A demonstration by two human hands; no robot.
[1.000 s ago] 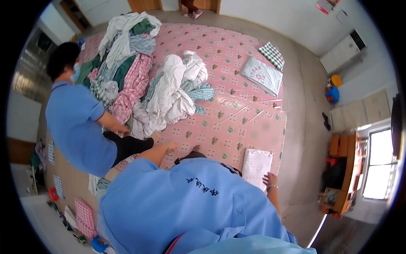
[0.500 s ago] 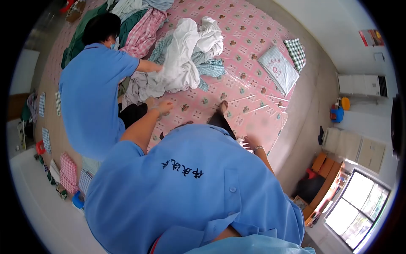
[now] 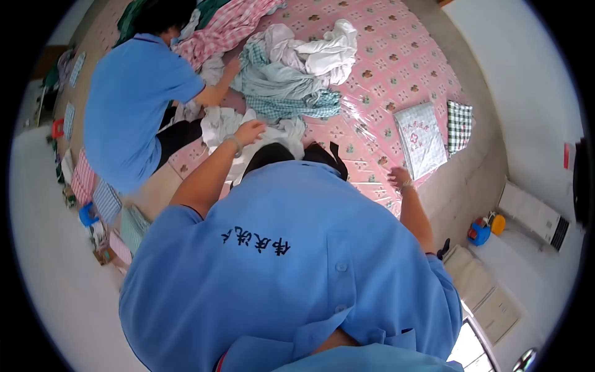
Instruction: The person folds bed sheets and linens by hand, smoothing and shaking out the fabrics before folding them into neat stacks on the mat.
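Observation:
My left hand [image 3: 249, 132], with a bracelet at its wrist, is over a crumpled white cloth [image 3: 218, 124] in front of my legs. Its fingers look loosely bent and apart, and whether they touch the cloth is unclear. Out to the right, my right hand [image 3: 398, 178] is open and appears empty, above the pink patterned sheet [image 3: 372, 124]. Beyond my left hand lies a heap of pale green cloth [image 3: 276, 84], with a blue-green checked part [image 3: 319, 104] and a white cloth [image 3: 331, 53] on top.
A co-worker in a blue shirt [image 3: 127, 105] sits at my left, one hand [image 3: 232, 68] by the heap. Pink checked cloth [image 3: 232, 28] lies behind it. To the right are a folded pale bundle [image 3: 421, 139] and a green checked pillow [image 3: 459, 127]. Folded cloths [image 3: 83, 177] line the left.
The tall white cloth has come down, and white cloth now lies before my legs. My left hand has risen over it. My right hand has swung outward and forward. The view has shifted.

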